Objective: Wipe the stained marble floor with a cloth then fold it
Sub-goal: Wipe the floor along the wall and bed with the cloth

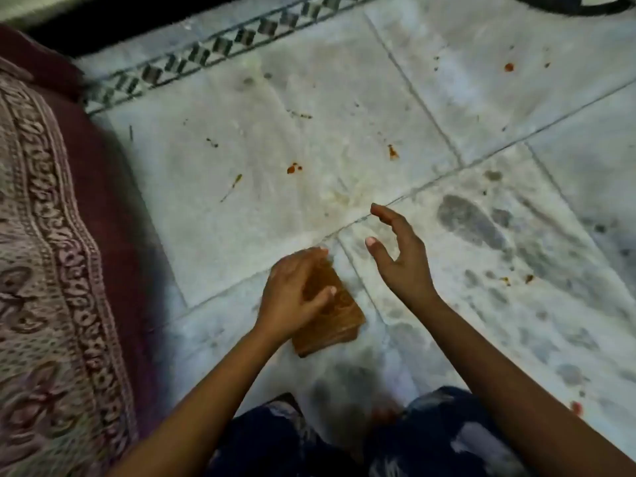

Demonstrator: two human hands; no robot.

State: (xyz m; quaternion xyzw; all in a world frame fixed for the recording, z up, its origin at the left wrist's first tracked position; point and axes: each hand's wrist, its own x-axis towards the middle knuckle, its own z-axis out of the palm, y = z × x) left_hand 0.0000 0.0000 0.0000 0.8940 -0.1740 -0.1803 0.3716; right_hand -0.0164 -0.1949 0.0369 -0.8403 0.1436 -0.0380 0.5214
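The left hand (pixel 292 290) held the folded brown cloth (pixel 330 315), the right hand (pixel 395 256) hung open, and wiping the red spots (pixel 293 168) probably came next.

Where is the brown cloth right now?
In the head view the folded brown cloth lies on the marble floor at lower centre, under the left hand, just in front of the person's knees; the right hand hovers open beside it.

No words, labels, brands or numbers can be read anywhere in this view. The woven bedspread (pixel 51 235) at nine o'clock carries curling motifs that may resemble script, but the blur leaves them illegible.
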